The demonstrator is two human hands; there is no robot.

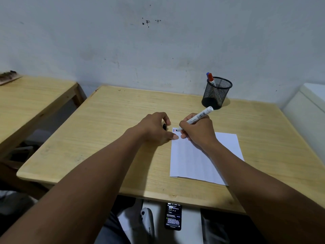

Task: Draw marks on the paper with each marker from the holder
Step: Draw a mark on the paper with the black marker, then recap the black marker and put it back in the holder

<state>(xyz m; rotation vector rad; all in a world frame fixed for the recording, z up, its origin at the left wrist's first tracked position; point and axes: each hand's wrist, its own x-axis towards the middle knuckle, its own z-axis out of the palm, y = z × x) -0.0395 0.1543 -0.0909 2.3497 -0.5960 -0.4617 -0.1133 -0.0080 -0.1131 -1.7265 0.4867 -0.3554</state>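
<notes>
While the paper (202, 155) lies flat on the table (109, 138), your right hand (198, 131) has its grip closed around a white marker (197, 118), tip on the sheet's far left corner beside small marks (174, 129). Your left hand (154, 129) pinches a black cap (164, 126). Farther back stands the mesh holder (216, 93), two markers (210, 78) inside.

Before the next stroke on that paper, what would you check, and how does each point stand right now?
1. Marker gripped in right hand: ok.
2. Tip on paper at its far left corner: ok.
3. Cap off, kept in left hand: ok.
4. Left fingers pinning the paper's edge: ok.
5. Marks already there, red and blue: ok.
6. Other markers waiting in holder: ok; how many, cannot tell.
</notes>
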